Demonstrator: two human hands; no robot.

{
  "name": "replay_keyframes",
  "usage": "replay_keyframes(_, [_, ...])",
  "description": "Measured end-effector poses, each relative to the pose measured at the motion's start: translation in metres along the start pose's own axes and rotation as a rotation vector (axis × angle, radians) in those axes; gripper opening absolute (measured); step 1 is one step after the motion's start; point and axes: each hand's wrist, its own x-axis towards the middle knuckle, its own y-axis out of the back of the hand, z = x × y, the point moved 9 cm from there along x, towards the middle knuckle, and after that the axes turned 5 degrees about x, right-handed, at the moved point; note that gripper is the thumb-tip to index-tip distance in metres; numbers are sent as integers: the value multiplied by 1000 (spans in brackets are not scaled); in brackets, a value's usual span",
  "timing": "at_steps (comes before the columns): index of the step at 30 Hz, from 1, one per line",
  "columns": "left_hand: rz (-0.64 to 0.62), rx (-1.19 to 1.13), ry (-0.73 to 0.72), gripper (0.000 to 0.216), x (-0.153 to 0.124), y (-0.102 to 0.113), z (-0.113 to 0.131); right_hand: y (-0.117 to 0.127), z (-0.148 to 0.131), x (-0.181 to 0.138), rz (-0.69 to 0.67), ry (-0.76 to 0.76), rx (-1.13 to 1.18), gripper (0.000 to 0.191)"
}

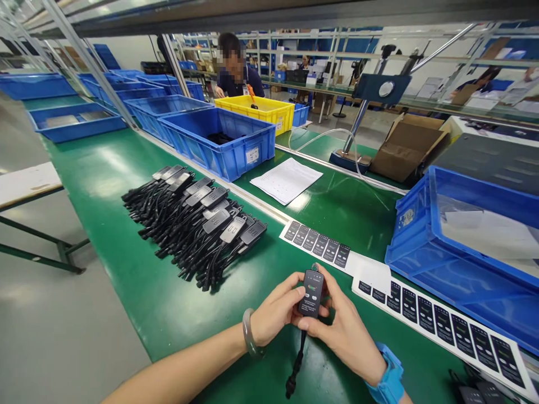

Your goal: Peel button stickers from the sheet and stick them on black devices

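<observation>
Both hands grip a small black control box (310, 306) with a printed label on its face, a metal loop on top and a short black cable hanging below. My left hand (278, 308) has its thumb on the label's left edge, its fingers behind the box. My right hand (345, 322) closes around the right side, with the thumb at the lower end. To the right lies a sheet of black labels (425, 314); a second label strip (316, 242) is just beyond the hands. Left of them, a heap of similar black boxes with cables (202, 219) covers the green bench.
Blue bins (223, 151) and a yellow bin (256, 109) stand along the back. Papers (287, 180) lie on the green bench (126, 280). A blue crate (415, 235) is at right, near a stand (357, 129). A person (240, 73) works across the bench.
</observation>
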Motion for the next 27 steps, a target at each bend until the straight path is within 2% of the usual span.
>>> replay_keyframes(3, [17, 131, -21, 38, 0, 3, -4, -1, 3, -1, 19, 25, 45, 60])
replay_keyframes(6, [36, 253, -60, 39, 2, 7, -8, 1, 7, 0, 114, 50, -13, 55])
replay_keyframes(8, [46, 239, -59, 40, 4, 10, -12, 1, 5, 1, 169, 85, -67, 52])
replay_keyframes(11, [78, 91, -20, 44, 8, 10, -18, -3, -6, -1, 205, 141, -196, 51])
replay_keyframes(13, [17, -15, 24, 47, 8, 1, -22, -4, -13, -6, 202, 146, -349, 59])
replay_keyframes(16, [-210, 28, 107, 57, 7, -19, -29, 2, -15, -22, 169, 49, -588, 67])
replay_keyframes(18, [-255, 303, 47, 57, 12, -16, -27, 18, -9, -40, 178, -61, -742, 61])
replay_keyframes(22, [-73, 1180, -394, 43, 33, 9, 9, 67, 22, -87, 211, -365, -1066, 45])
replay_keyframes(23, [-27, 1380, -460, 44, 39, 14, 15, 81, 32, -98, 223, -438, -1145, 40])
replay_keyframes(25, [49, 1681, -479, 49, 52, 25, 19, 108, 43, -109, 304, -512, -1292, 34])
replay_keyframes(27, [111, 1837, -424, 53, 61, 37, 20, 128, 42, -101, 425, -442, -1311, 35])
